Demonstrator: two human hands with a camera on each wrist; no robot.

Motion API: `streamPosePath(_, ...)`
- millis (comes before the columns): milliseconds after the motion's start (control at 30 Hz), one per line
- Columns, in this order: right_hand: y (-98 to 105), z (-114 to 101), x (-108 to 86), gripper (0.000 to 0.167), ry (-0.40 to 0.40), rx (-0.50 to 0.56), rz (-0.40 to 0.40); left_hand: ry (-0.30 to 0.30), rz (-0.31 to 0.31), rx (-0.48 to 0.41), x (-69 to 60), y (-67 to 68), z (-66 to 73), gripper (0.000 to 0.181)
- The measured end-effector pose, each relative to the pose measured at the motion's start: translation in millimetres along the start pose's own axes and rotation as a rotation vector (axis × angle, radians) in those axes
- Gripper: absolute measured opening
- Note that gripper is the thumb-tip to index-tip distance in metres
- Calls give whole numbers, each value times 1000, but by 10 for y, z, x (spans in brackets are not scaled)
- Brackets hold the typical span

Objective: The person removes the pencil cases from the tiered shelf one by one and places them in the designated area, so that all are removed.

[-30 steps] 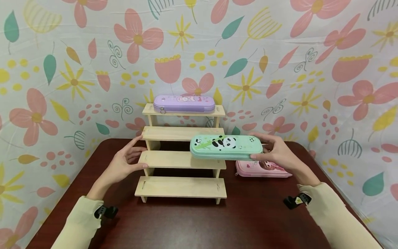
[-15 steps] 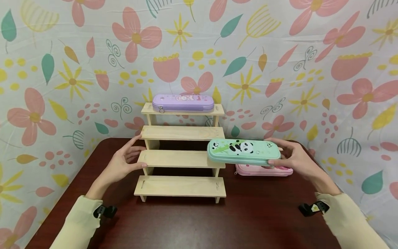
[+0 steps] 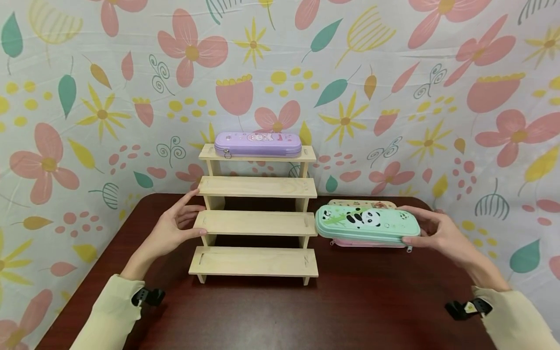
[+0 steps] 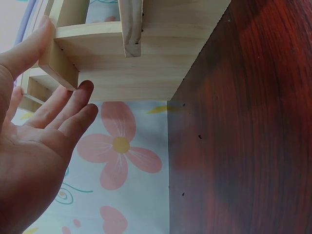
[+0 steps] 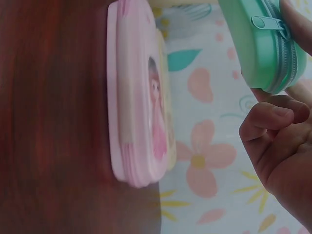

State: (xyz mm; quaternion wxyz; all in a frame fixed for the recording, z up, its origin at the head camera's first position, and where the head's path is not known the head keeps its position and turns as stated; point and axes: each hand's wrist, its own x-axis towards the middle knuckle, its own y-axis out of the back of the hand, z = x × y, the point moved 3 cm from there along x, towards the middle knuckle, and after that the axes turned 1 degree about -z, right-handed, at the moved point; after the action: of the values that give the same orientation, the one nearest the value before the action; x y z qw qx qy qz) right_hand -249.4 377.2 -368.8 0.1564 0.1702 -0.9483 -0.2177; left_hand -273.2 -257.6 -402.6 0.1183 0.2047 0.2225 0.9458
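In the head view my right hand [image 3: 439,236] grips the right end of a mint-green panda pencil case [image 3: 345,228], thumb in front and fingers behind. The case is held to the right of a four-tier wooden display stand [image 3: 253,261]. The right wrist view shows its zipper end [image 5: 265,46] near my fingers. Below it lies a pink pencil case [image 5: 131,102], mostly hidden in the head view. My left hand [image 3: 172,231] touches the stand's left side, thumb at one shelf's end and a fingertip at the shelf above. A purple pencil case [image 3: 258,146] sits on the top shelf.
A cream-coloured patterned case [image 3: 360,202] shows behind the green one, mostly hidden. All stand on or above a dark red-brown table [image 3: 280,316]. A floral cloth [image 3: 385,58] hangs behind and at the sides of the table.
My right hand has carried the green pencil case right and slightly down, from in front of the stand's shelves to above the pink case. My left hand stays at the stand.
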Motion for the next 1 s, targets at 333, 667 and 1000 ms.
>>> streamPosePath(333,90,164,-229,64,-61,-1,-11,5,1,3,-9,-8,9,104)
streamPosePath(667,95,408,-338,66,-110,38,-46,10,1,-2,-8,-13,-4,103)
streamPosePath(1000,100,622,-443,65,-147,41,-53,3,5,5,-5,-2,0,103)
